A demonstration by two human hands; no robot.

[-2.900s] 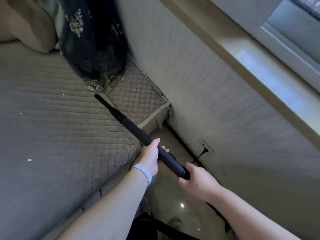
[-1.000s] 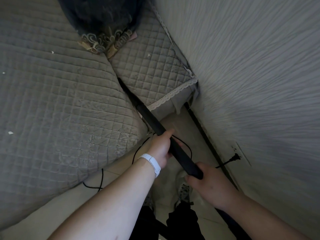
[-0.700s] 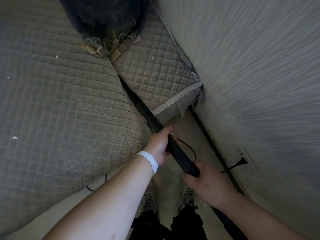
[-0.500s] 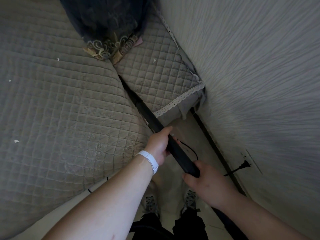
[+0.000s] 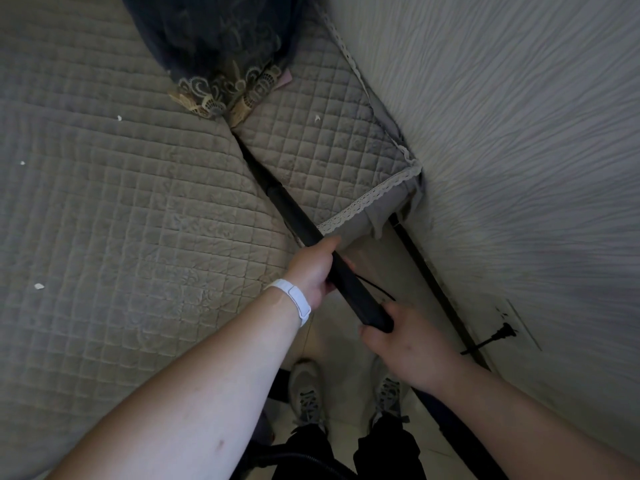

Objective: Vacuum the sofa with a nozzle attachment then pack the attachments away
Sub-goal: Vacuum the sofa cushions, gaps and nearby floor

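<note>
1. The sofa (image 5: 121, 220), under a quilted grey cover, fills the left of the view. Its seat meets a narrower quilted side section (image 5: 322, 150), and the seam between them forms a deep crevice where dirt would likely collect.
2. The textured wall (image 5: 519, 133) stands close on the right, leaving only a strip of floor to stand on.
3. A dark lace-edged cushion (image 5: 221, 46) sits over the far end of the crevice.
4. The black nozzle tube (image 5: 292, 214) lies slanted along that crevice. Its tip is hidden in the gap near the cushion, so the narrow end can reach where a wide head would not.
5. The left hand (image 5: 311, 270), which wears a white wristband (image 5: 294, 299), has its fingers wrapped round the middle of the tube, probably to steer and press it down.
6. The right hand (image 5: 412, 348) has its fingers closed round the rear end of the tube, which suits pushing it along the seam.
7. A black plug (image 5: 500, 334) sits in the wall socket low on the right.
8. White scraps (image 5: 39, 286) lie on the seat well apart from the nozzle, so vacuuming looks unfinished and packing away is yet to begin.
</note>
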